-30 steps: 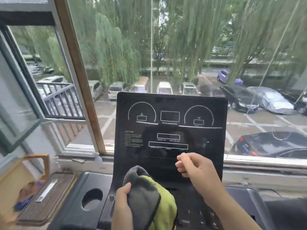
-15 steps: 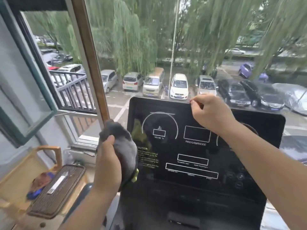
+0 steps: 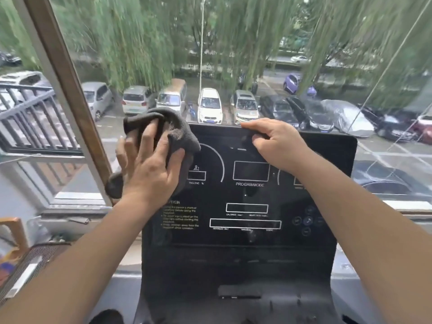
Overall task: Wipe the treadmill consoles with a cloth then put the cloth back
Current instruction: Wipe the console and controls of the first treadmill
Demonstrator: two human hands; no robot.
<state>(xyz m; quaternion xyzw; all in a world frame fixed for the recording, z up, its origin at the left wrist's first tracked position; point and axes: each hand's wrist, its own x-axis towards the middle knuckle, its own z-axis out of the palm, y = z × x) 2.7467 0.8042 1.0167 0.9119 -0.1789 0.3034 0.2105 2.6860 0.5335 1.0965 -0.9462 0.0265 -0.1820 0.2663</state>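
Observation:
The black treadmill console (image 3: pixel 247 213) stands upright in front of me, with white outlines and small text on its face. My left hand (image 3: pixel 149 169) presses a dark grey cloth (image 3: pixel 180 136) flat against the console's upper left corner, fingers spread over it. Part of the cloth bunches above my fingers and a fold hangs out by my wrist. My right hand (image 3: pixel 275 143) grips the console's top edge near its middle, fingers curled over the rim.
A large window (image 3: pixel 233 54) with a brown frame post (image 3: pixel 70 94) stands right behind the console, with parked cars outside. A wooden-framed stand with a dark woven mat (image 3: pixel 25 270) sits at the lower left. The treadmill's lower deck has a cup hole (image 3: pixel 106 316).
My left hand rose with the cloth from the console's left side to its upper left corner and flattened on it. The right hand stays on the top edge. The view moved closer.

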